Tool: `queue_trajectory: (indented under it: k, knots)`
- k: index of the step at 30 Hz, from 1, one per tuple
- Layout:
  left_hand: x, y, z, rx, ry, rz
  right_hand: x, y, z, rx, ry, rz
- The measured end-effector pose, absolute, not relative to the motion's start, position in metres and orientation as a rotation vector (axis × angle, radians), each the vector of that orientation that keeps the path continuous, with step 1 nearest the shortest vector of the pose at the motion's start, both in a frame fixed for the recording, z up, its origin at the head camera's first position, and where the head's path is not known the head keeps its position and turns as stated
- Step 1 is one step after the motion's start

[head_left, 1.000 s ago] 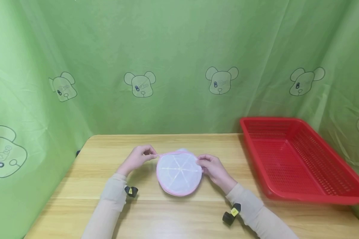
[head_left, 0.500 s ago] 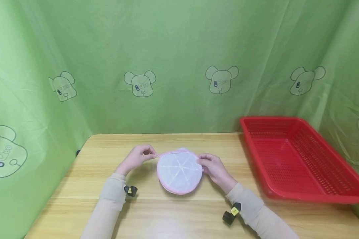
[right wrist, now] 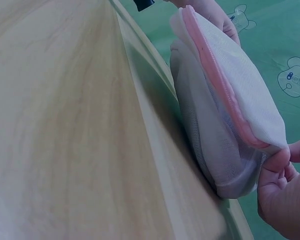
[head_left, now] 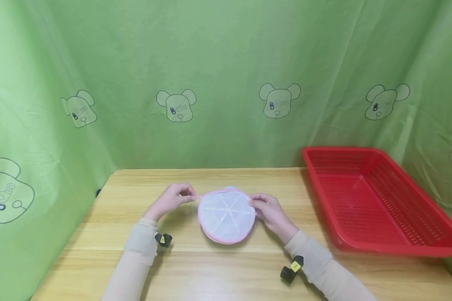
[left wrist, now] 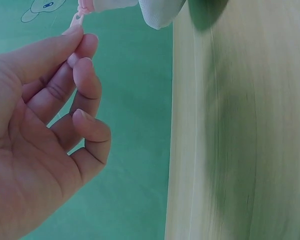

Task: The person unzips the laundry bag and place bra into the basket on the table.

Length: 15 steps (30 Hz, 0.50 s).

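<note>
A round zippered mesh pouch (head_left: 227, 216) was at the middle of the table, between the two hands, its circular face turned up toward the head camera; whether its underside fully touched the wood could not be told. The cloth was pale, whitish-grey and soft, with pale lines crossing the face like spokes of a wheel. A pink zipper (right wrist: 220, 82) curved along the edge of that face, and in the right wrist view the sides below it sagged in loose, thin, gauzy folds. The left hand (head_left: 172, 198) pinched a small pink zip pull (left wrist: 77, 20) between thumb and forefinger, its other fingers loosely bent. The right hand (head_left: 270, 212) pinched the pouch's edge on the opposite side, gathering the fabric at the fingertips. Beige sleeves (head_left: 129, 267) covered both forearms, with a small black wrist camera (head_left: 291, 269) at each cuff. The table (head_left: 211, 276) was smooth, light yellow wood with long streaky grain and rounded far corners. Near its right side sat a rectangular red plastic basket (head_left: 355, 200), perforated with slots and holes. Green curtains (head_left: 226, 62), softly creased and printed with outlined bear heads, enclosed the back and both sides.
</note>
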State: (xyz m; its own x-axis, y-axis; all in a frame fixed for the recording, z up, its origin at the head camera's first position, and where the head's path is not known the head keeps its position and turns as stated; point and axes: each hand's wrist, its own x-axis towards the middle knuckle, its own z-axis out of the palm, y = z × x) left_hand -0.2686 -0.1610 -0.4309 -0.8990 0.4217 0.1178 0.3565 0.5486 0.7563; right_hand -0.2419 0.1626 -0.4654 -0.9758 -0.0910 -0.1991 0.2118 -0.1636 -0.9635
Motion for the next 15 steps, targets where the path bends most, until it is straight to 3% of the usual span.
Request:
queue_trajectory:
  k: [15]
  knots:
    - [-0.2678, -0.1623, -0.4308, 0.716, 2.661, 1.296, -0.2422, 0.1624, -0.4668, 0.144, 1.882, -2.273]
